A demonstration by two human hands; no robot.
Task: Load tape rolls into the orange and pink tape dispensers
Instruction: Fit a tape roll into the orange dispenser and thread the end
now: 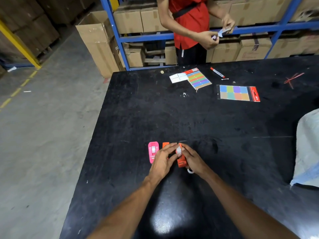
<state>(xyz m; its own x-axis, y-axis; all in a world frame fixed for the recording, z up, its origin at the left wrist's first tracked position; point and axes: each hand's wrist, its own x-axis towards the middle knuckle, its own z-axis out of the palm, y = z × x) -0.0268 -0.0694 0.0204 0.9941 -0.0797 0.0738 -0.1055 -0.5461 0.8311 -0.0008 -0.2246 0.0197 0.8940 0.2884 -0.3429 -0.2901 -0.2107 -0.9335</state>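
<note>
A pink tape dispenser (153,151) lies on the black table (207,121) with a clear tape roll seated in it. Just right of it a second orange dispenser (165,145) peeks out from behind my left hand (163,160). My right hand (193,159) grips an orange tape dispenser (181,161) by its side. A clear tape roll (178,150) sits at the top of that orange dispenser, pinched by the fingertips of my left hand. Another small tape roll (190,170) lies on the table under my right wrist.
A person in a red shirt (189,23) stands across the table handling a small item. Two packs of coloured labels (198,79) (238,93), a white sheet (178,77) and a red marker (217,72) lie at the far side. A white sack (307,149) rests at the right edge.
</note>
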